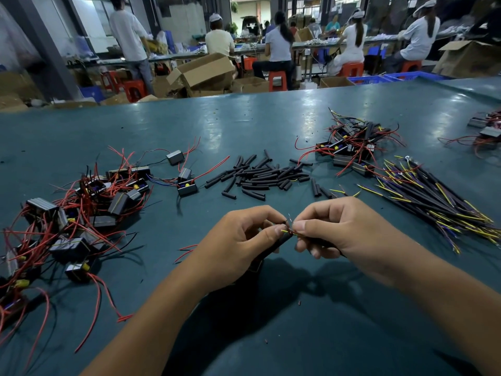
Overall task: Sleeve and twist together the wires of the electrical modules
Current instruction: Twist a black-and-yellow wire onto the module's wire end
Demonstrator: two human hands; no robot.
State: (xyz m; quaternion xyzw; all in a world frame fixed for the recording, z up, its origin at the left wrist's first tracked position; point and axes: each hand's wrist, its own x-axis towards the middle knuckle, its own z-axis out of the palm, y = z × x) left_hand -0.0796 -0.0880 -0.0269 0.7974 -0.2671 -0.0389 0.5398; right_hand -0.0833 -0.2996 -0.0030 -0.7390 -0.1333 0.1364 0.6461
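Black sleeve [282,241], wire ends [289,228] pinched between left hand [238,240], right hand [336,229] fingers.

Sleeves [260,176] lie mid-table [189,123], modules [81,213] left, wire bundle [439,202] right.

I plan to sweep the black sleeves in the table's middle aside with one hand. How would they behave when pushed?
The sleeves are short, round tubes lying loose, so they would probably roll and scatter. They look thin and hollow, so likely very light. Several lie crossed over each other, so a push may drag neighbours along unevenly.
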